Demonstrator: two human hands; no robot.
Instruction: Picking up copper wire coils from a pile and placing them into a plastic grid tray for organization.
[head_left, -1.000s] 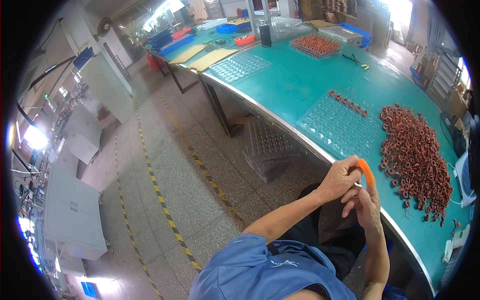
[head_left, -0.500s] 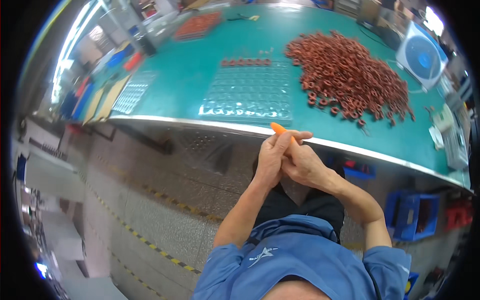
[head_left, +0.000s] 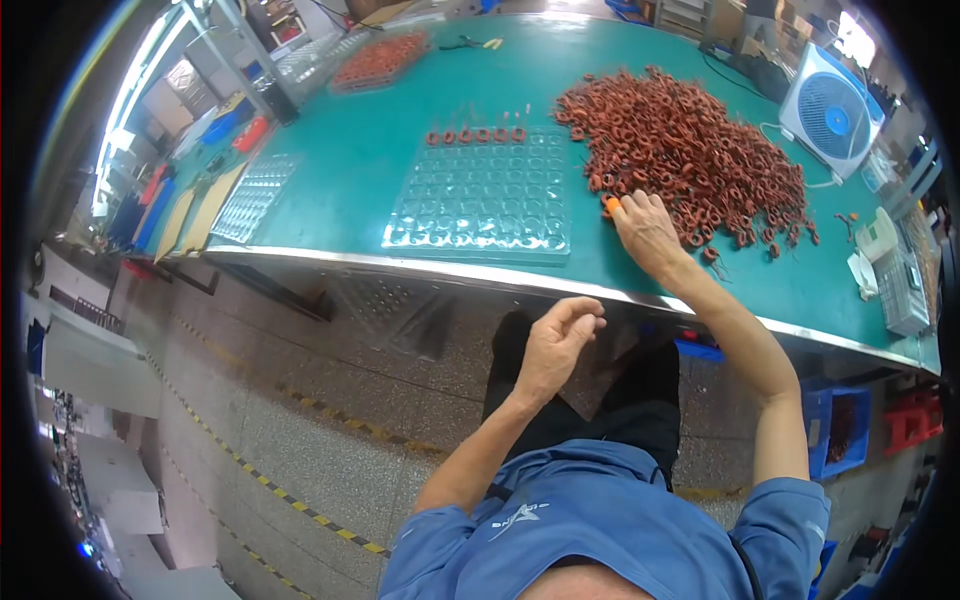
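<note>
My right hand reaches over the table to the near left edge of a heap of copper-red wire-wound ring coils. Its fingers are bent down among the coils, and whatever they pinch is hidden. An orange finger cot covers one fingertip. My left hand is held in front of the table edge, fingers curled toward the thumb, with nothing visible in them. Left of the heap lies a clear plastic tray with rows of round pockets. Several ring coils stand along its far row, their leads pointing up.
A filled tray of red coils lies at the far left, with pliers beside it. Another clear tray is at the left. A blue-and-white fan stands at the right. A blue bin sits below the table.
My hands were together at the table edge, around the orange finger cot. They have parted: the right has moved forward and right to the heap, while the left stays near the edge.
</note>
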